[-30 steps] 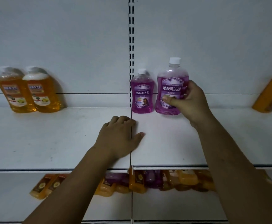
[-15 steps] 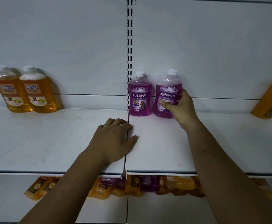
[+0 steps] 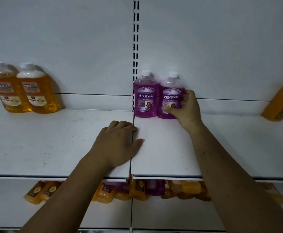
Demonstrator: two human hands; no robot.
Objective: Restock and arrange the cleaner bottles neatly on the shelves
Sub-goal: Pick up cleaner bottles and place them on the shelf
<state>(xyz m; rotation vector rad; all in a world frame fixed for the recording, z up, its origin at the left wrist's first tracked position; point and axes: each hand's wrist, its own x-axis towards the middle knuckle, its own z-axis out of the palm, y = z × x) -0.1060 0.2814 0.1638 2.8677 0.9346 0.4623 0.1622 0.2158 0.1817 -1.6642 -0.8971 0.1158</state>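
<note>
The right hand [image 3: 186, 111] is wrapped round the purple floor cleaner bottle [image 3: 170, 96] at centre right, with the thumb laid across its label. The left hand [image 3: 118, 143] is rested on the white shelf [image 3: 53, 140] at the frame's centre, fingers curled under, nothing held. Compared with a second ago, the gripped bottle is now set upright at the rear of the shelf, touching a second purple bottle [image 3: 145, 96] on its left. This placement is judged nearly finished; only release is left. Two orange cleaner bottles [image 3: 36, 88] are seen at upper left.
</note>
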